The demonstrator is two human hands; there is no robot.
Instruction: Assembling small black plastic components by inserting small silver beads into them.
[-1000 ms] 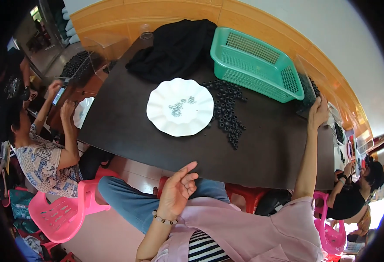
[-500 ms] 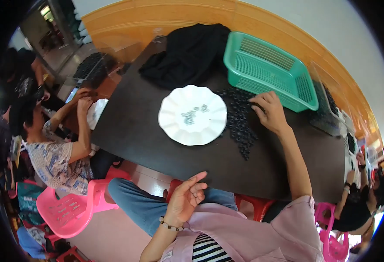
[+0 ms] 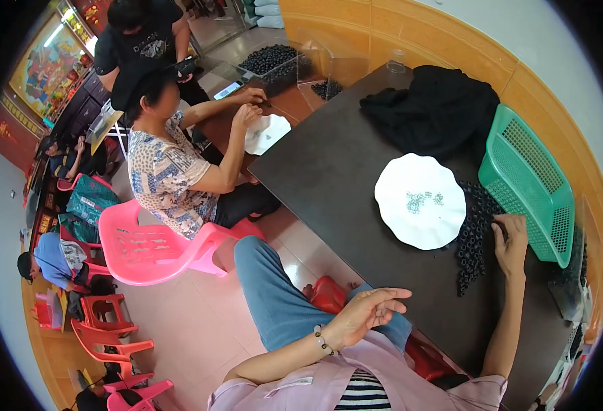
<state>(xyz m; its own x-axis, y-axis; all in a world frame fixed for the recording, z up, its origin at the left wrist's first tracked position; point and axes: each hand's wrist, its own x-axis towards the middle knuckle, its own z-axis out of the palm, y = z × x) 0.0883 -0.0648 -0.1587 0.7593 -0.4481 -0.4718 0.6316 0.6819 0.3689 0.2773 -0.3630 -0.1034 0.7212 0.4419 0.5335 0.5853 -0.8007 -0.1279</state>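
Note:
Many small black ring-shaped pieces (image 3: 474, 236) lie loose on the dark table, right of a white scalloped plate (image 3: 392, 218). A few little greyish pieces (image 3: 421, 201) rest in the middle of the plate, too small to name. At the right edge of the black pieces is my right hand (image 3: 513, 241), thumb and fingers bent and apart, with nothing visible between them. My left hand (image 3: 370, 315), wearing a beaded bracelet, is raised over my lap near the table's front edge. Its index finger is stretched out, the others loosely curled, and I see nothing in it.
A green plastic basket (image 3: 531, 181) stands beyond my right hand, and a black cloth (image 3: 438, 103) lies behind the plate. At the left, a seated co-worker (image 3: 178, 164) handles something over another white plate (image 3: 267, 133). A pink chair (image 3: 157, 240) stands nearby.
My view has swung to the left, so the table sits further right. My right hand stays by the black pieces; my left hand remains above my lap.

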